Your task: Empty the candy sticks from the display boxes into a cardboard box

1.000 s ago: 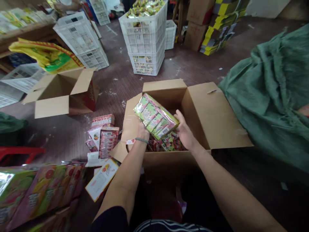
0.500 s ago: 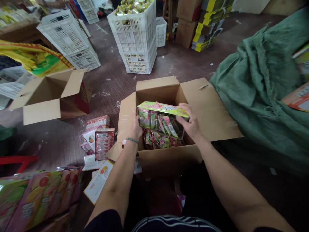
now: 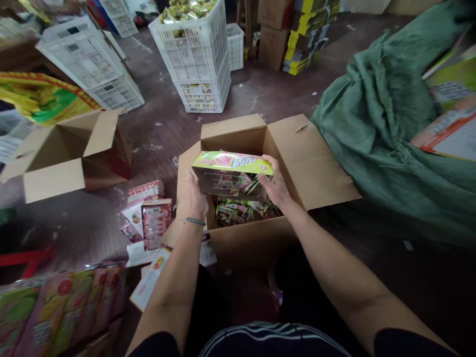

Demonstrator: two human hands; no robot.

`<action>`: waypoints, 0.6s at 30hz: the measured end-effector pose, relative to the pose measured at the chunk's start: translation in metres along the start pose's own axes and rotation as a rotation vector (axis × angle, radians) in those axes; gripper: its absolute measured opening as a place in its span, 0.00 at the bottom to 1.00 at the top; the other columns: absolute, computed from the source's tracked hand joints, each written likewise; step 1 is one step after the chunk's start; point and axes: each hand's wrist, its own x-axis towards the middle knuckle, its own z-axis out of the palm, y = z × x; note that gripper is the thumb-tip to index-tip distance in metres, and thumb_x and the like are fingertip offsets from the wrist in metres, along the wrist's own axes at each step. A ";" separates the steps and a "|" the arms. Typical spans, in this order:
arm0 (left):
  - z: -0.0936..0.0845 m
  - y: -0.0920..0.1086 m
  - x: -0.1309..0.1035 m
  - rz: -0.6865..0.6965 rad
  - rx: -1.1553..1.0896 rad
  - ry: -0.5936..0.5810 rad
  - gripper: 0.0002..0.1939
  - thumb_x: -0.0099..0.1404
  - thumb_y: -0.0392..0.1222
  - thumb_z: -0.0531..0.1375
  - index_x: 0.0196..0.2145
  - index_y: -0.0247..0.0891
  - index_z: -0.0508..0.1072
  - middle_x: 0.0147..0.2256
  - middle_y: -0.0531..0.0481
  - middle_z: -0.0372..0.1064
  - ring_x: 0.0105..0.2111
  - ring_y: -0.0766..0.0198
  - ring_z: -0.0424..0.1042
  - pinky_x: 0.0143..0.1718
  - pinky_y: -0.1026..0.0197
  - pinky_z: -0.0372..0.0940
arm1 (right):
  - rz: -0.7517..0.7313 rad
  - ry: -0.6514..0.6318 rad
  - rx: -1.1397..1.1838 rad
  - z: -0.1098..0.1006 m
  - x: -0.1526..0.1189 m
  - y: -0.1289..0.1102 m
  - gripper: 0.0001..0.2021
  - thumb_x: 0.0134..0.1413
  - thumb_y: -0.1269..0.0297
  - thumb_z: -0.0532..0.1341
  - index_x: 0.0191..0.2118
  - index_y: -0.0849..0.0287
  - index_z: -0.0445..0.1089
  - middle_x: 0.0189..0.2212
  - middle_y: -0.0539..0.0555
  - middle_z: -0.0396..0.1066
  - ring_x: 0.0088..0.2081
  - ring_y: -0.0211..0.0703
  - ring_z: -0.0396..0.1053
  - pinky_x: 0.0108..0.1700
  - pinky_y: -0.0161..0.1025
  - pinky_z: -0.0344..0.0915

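Observation:
A green-and-pink candy box (image 3: 232,161) is tilted above an open cardboard carton (image 3: 256,238), its see-through side showing wrapped sticks. My right hand (image 3: 275,184) grips its right end, thumb on the near side and fingers over the top. My left hand (image 3: 197,196), with a beaded bracelet at the wrist, is pressed along its left end, so the box is held between both hands. Below it, many small wrapped candies (image 3: 241,210) lie in the carton.
A second open carton (image 3: 54,181) stands at left. Small candy boxes (image 3: 156,223) and flat fruit-printed packs (image 3: 55,307) lie nearer. White crates (image 3: 193,54) are stacked behind; a green sack (image 3: 372,109) bulges at right, beside the carton's flap.
The candy box has turned so its top and dark near side face me more. Both hands moved with it, and the whole view has shifted slightly.

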 end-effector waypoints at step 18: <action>-0.015 0.016 -0.011 -0.041 0.101 -0.110 0.45 0.62 0.82 0.52 0.49 0.38 0.82 0.56 0.37 0.76 0.61 0.42 0.70 0.60 0.44 0.67 | 0.010 -0.107 -0.046 -0.022 0.005 -0.024 0.45 0.55 0.34 0.66 0.73 0.47 0.56 0.68 0.59 0.60 0.69 0.57 0.58 0.71 0.60 0.60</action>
